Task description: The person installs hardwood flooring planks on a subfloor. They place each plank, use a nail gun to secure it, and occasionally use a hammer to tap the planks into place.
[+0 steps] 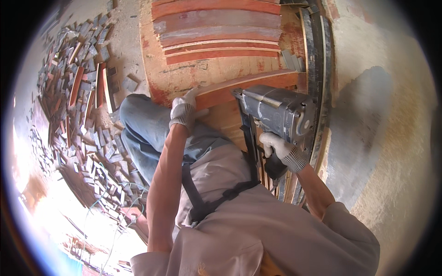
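Observation:
My left hand, in a pale knit glove, is closed on the near-left end of a reddish wooden strip, its thumb and fingers at the strip's edges. The strip lies over a wooden board and runs to the right. My right hand, gloved the same way, is wrapped round the handle of a dark, scuffed nail gun. The gun's nose end reaches the strip's lower edge; whether it touches the wood I cannot tell. Its long black magazine points back toward my body.
Several red and grey planks lie side by side on the wooden board ahead. Long dark timbers run along my right side. A heap of small wood offcuts covers the floor at left, with a thin hose across it.

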Demonstrator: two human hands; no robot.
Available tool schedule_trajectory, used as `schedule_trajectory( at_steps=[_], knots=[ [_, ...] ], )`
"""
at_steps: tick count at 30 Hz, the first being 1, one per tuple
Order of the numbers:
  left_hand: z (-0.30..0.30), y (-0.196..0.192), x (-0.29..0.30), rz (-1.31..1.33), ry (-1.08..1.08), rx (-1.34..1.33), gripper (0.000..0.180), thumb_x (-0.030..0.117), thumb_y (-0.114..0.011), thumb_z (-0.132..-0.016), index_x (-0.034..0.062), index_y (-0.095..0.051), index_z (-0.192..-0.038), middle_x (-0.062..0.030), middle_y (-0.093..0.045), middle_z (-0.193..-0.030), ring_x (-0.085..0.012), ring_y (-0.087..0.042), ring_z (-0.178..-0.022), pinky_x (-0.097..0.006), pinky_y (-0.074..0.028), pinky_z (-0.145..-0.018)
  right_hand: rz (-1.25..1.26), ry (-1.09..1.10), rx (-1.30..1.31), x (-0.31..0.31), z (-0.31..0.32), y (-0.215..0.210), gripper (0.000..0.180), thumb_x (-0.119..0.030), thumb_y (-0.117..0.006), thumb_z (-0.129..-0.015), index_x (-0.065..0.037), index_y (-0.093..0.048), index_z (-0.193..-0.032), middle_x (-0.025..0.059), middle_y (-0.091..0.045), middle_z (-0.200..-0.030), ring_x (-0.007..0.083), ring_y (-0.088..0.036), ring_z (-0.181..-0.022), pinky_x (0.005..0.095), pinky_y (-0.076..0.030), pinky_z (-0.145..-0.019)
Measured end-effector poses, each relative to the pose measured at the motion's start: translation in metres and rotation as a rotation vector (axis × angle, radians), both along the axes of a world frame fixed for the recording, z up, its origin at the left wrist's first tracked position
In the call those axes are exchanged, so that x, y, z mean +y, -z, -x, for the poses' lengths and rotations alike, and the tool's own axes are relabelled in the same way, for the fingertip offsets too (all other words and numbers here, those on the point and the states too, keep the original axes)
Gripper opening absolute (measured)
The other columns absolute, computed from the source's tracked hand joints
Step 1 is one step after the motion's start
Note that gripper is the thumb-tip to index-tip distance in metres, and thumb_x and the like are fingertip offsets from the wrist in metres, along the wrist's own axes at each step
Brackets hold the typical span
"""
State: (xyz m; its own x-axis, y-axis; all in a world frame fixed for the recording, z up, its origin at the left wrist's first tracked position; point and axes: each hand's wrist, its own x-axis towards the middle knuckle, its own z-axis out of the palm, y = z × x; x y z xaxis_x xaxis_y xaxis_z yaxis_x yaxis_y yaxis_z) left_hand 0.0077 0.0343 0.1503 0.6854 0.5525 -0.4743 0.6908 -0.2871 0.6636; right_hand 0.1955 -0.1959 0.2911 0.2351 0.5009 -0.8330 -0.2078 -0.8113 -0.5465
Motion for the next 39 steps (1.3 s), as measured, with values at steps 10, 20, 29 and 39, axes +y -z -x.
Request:
schedule_trajectory(
  at_steps=[10,20,29,39],
  knots=[
    [0.001,0.003,-0.003,-0.017,-0.03,-0.003,0.068,0.028,-0.091,-0.076,0.0091,-0.063,-0.134,-0.0228,-0.071,-0.118,-0.0434,-0.067,-0.11,-0.048,-0.056,-0.092,-0.015,-0.231,-0.1,0.023,0.029,0.019,0.031,-0.03,-0.062,-0.101,-0.006,-0.066,-0.081,0.0023,-0.058,-0.057,0.0148,-0.058,-0.055,0.0336,-0.048,-0.057],
    [0.0,0.015,-0.005,0.071,-0.098,0.011,0.067,0.019,-0.092,-0.073,0.0104,-0.063,-0.134,-0.0222,-0.072,-0.117,-0.0431,-0.068,-0.108,-0.049,-0.056,-0.09,0.039,-0.08,-0.095,0.015,0.02,0.006,0.029,-0.026,-0.061,-0.099,-0.005,-0.064,-0.079,0.0032,-0.057,-0.062,0.0135,-0.054,-0.052,0.0311,-0.044,-0.056],
    [0.001,0.014,-0.006,0.161,-0.21,0.009,0.066,0.025,-0.093,-0.073,0.0108,-0.063,-0.13,-0.0225,-0.073,-0.111,-0.0434,-0.069,-0.105,-0.05,-0.056,-0.088,0.012,-0.013,-0.122,0.015,0.013,0.005,0.031,-0.029,-0.061,-0.101,-0.006,-0.066,-0.081,0.0017,-0.055,-0.058,0.0141,-0.054,-0.052,0.0329,-0.045,-0.053],
    [0.005,0.014,-0.003,0.155,-0.198,-0.082,0.07,0.035,-0.093,-0.072,0.0076,-0.064,-0.129,-0.0231,-0.074,-0.109,-0.043,-0.07,-0.104,-0.048,-0.056,-0.089,0.023,0.057,-0.201,-0.008,-0.035,-0.022,0.038,-0.03,-0.057,-0.1,-0.006,-0.06,-0.07,0.0056,-0.058,-0.059,0.0167,-0.056,-0.057,0.0323,-0.047,-0.064]
  ],
)
